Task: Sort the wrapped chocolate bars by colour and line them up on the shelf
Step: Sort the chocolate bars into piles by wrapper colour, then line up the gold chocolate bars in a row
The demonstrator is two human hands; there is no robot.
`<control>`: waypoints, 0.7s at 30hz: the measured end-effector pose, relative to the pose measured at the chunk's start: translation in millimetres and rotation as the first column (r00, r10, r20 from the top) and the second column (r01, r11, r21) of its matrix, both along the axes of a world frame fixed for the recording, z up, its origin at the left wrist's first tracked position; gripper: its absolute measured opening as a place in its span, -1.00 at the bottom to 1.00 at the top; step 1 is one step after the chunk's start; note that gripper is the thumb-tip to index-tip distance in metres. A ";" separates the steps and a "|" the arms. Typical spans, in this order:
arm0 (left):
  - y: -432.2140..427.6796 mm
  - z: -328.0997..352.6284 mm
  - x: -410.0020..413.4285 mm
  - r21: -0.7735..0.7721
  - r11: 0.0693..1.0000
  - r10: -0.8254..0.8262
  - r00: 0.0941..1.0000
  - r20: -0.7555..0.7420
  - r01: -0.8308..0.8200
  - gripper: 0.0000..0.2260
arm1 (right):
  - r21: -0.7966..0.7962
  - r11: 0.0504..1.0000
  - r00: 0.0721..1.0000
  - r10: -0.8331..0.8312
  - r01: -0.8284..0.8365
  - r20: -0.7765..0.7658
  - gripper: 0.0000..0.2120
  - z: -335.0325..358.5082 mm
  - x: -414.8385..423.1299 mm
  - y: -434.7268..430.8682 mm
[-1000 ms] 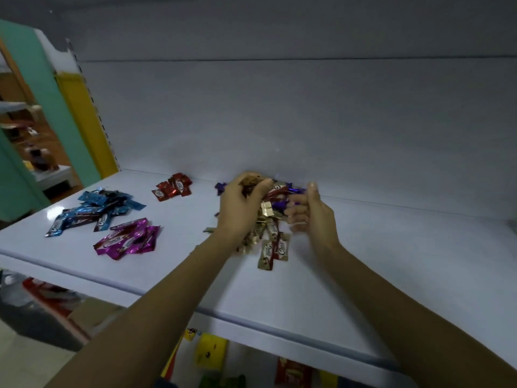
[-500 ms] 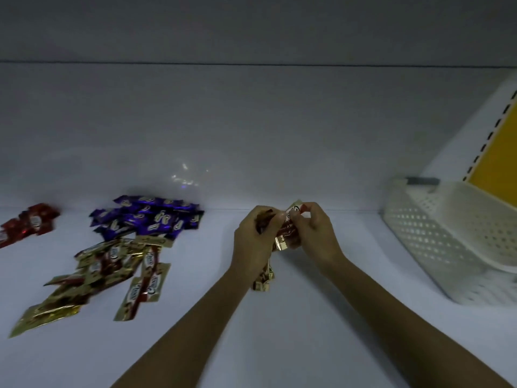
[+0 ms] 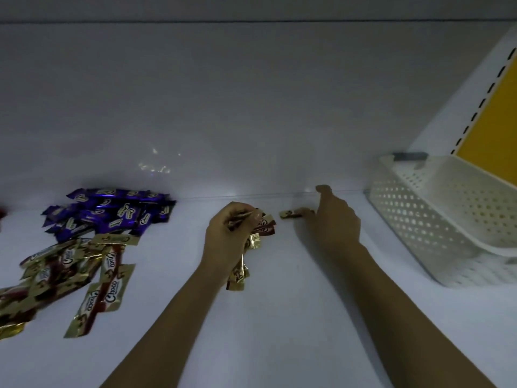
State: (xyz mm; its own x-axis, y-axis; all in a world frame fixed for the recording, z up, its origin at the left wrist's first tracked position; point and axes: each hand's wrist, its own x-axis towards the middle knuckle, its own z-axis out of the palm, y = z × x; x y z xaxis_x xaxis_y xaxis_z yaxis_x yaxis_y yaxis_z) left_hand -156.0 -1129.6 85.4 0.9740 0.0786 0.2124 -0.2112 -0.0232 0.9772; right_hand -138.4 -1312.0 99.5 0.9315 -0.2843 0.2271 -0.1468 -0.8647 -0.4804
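My left hand (image 3: 228, 236) grips a bunch of gold-and-brown wrapped chocolate bars (image 3: 253, 242) over the middle of the white shelf (image 3: 279, 317). Just right of it, my right hand (image 3: 334, 222) rests its fingers on a single gold bar (image 3: 291, 213) lying flat near the back wall; whether it pinches the bar is hidden. A loose heap of gold bars (image 3: 70, 273) lies at the left. Behind that heap sits a pile of purple bars (image 3: 112, 212).
A white perforated plastic basket (image 3: 436, 219) stands at the right end of the shelf, against a yellow upright (image 3: 492, 119). The grey back wall (image 3: 251, 107) rises right behind the bars. A sliver of red wrapper (image 3: 1, 212) shows at the far left edge.
My right hand has left the bunch and moved right, and one gold bar now lies on the shelf under its fingers. My left hand still holds the bunch. The view has swung right.
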 end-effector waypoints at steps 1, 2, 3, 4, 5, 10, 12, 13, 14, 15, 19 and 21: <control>-0.3 -0.4 0.0 0.023 1.000 -0.001 1.000 0.008 0.001 -0.97 | -0.064 0.997 0.998 0.046 -0.043 0.051 -0.67 0.4 -1.1 -1.0; -0.3 -0.8 0.0 0.027 1.000 -0.001 1.000 0.009 0.001 -0.98 | -0.106 0.989 0.989 0.115 -0.105 0.091 -0.73 0.8 -2.5 -1.4; -0.1 -1.2 0.3 0.014 1.000 -0.002 1.000 0.006 0.002 -0.98 | -0.153 0.973 0.978 0.188 -0.173 0.091 -0.78 1.2 -4.6 -0.1; 0.1 -1.0 0.2 -0.003 1.000 -0.003 1.000 0.004 0.003 -0.98 | -0.192 0.951 0.965 0.257 -0.242 0.052 -0.77 0.2 -5.4 1.5; 0.0 -0.6 0.2 -0.012 1.000 -0.002 1.000 0.006 0.002 -0.98 | -0.219 0.923 0.948 0.319 -0.315 -0.020 -0.72 -1.1 -5.6 2.8; -0.7 -1.5 -0.6 0.019 1.000 -0.002 1.000 0.008 0.002 -0.97 | -0.323 0.859 0.916 0.350 -0.397 -0.195 -0.58 -5.4 2.3 -15.2; 0.1 -2.1 -0.1 0.037 0.999 -0.007 1.000 0.012 0.006 -0.98 | -0.341 0.860 0.924 0.333 -0.378 -0.186 -0.60 -12.4 5.4 -28.9; 0.1 -1.8 0.0 0.037 0.999 -0.007 1.000 0.013 0.006 -0.98 | -0.303 0.872 0.923 0.353 -0.384 -0.156 -0.63 -16.5 6.6 -34.2; -0.5 -1.1 0.1 0.028 1.000 -0.008 1.000 0.009 0.007 -0.98 | -0.231 0.892 0.922 0.376 -0.388 -0.096 -0.69 -18.2 6.6 -37.6; -0.8 -0.9 0.2 0.017 1.000 -0.004 1.000 0.006 0.004 -0.98 | -0.144 0.916 0.927 0.376 -0.373 -0.013 -0.76 -18.6 6.7 -40.1; -1.3 -1.1 0.8 0.030 1.000 0.011 1.000 0.007 -0.011 -0.98 | -0.001 0.996 0.969 0.086 -0.088 0.234 -0.90 -13.4 6.0 -41.6; -1.3 -1.0 1.1 0.051 0.999 0.016 1.000 0.005 -0.016 -0.96 | -0.081 0.996 0.979 0.040 -0.024 0.202 -0.73 -10.1 9.0 -34.0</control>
